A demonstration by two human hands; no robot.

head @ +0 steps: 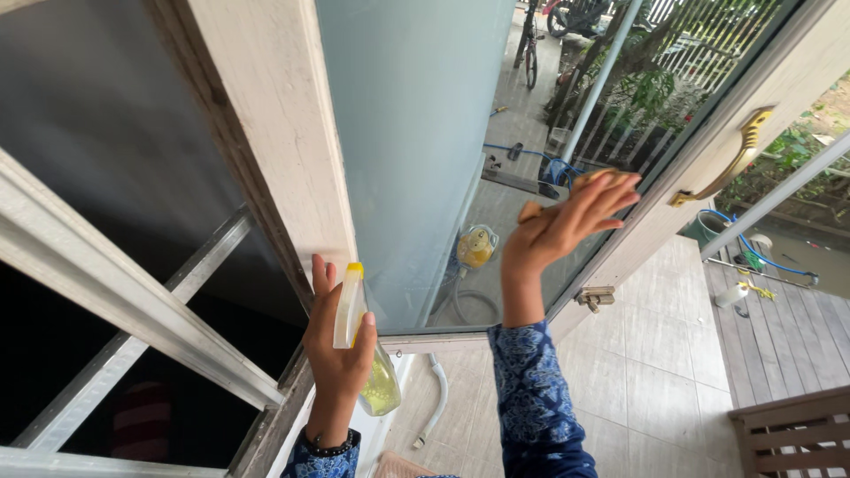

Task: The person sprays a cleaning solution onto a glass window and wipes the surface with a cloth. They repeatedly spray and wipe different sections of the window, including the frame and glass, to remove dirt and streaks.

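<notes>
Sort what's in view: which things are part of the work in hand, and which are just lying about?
In use:
- spray bottle, held in the left hand
- cloth, pressed under the right hand
- door glass

Lying about:
- bicycle
- blue hose
- white hose
- wooden bench

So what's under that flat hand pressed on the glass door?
A brownish cloth peeks out past the right hand on the glass door. Most of it is covered by the palm.

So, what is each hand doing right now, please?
Left hand: closed around a yellow spray bottle.
Right hand: open, pressing a cloth on the glass.
</notes>
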